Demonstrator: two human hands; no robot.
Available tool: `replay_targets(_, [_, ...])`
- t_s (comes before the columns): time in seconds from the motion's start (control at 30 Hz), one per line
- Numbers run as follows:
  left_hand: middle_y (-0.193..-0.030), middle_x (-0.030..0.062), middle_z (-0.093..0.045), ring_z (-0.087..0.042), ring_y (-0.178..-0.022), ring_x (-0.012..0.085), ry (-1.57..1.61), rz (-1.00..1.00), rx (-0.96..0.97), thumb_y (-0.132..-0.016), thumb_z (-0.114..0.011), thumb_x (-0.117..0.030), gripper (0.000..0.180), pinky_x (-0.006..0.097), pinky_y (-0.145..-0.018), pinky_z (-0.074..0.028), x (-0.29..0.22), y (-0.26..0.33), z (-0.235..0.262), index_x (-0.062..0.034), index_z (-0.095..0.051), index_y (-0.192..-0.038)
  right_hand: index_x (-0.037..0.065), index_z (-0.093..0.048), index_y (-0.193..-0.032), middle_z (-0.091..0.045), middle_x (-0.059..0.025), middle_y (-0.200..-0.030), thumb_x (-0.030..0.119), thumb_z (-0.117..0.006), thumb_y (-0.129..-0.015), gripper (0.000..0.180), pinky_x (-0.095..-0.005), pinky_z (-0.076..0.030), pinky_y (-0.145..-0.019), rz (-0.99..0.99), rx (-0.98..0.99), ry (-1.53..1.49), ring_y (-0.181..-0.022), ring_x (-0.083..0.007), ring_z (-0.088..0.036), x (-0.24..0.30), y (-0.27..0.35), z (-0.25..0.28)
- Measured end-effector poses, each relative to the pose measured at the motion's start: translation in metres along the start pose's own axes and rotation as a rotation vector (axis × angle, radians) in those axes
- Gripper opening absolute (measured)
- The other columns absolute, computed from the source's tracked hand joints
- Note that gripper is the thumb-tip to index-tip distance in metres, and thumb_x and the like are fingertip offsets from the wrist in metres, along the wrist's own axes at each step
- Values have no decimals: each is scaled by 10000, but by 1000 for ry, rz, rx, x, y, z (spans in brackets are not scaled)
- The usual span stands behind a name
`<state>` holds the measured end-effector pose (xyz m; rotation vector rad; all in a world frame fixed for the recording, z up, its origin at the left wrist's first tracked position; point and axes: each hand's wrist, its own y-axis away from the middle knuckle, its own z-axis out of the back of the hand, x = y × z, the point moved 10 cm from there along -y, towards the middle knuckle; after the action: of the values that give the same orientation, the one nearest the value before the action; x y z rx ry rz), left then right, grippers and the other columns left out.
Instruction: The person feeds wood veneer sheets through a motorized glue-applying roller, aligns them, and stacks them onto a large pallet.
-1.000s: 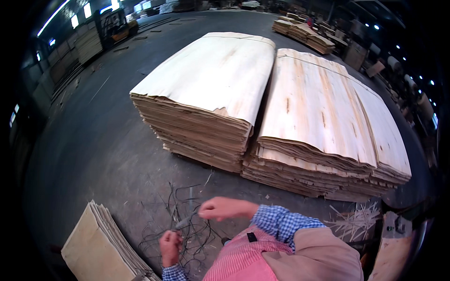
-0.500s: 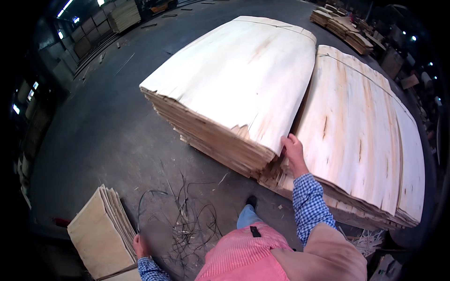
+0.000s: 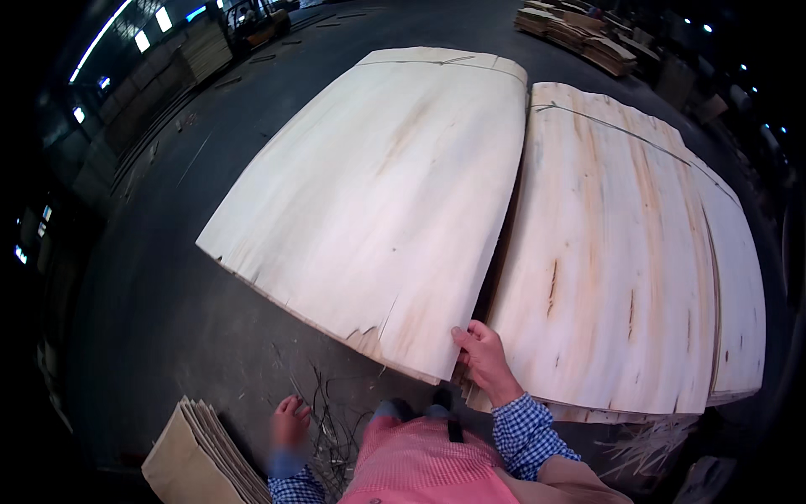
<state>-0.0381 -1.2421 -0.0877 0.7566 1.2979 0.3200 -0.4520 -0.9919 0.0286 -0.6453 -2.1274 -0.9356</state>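
My right hand (image 3: 485, 359) pinches the near right corner of a broad, pale wooden veneer sheet (image 3: 361, 210) left of a brown-streaked pale veneer stack (image 3: 604, 252), while my left hand (image 3: 290, 424), half-curled near thin dark tangled strands (image 3: 337, 445), holds I cannot tell what.

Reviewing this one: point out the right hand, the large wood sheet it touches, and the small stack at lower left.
Right hand (image 3: 489, 359): head view, back of the hand.
Wood sheet (image 3: 378, 202): head view, middle of its pale top face.
Small stack (image 3: 186, 460): head view, its broad tan face.
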Motion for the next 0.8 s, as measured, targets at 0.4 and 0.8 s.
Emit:
replay_targets(0.4, [-960,129,-671,-652,-896,294,188,14,528,-951,-511,-446,422,403,-722,-527,-118,-44,-130,-48,-617,-1038,-53,-466,-1296,-590,-159,-1215,180,-590,-913,465,-382,-486,-954,-154,28,-458,-1081,-270,-602,-29,-32,-11])
replay_targets(0.8, [-1396,132,-472,-462,-1266,290,988,-26,733,-871,-513,-638,776,445,-1042,-390,-236,-46,-185,-65,-419,-1386,-86,-467,-1274,-590,-190,-1201,264,-613,-877,549,-385,-498,-936,27,-95,-356,-1055,-279,-615,46,-10,-53])
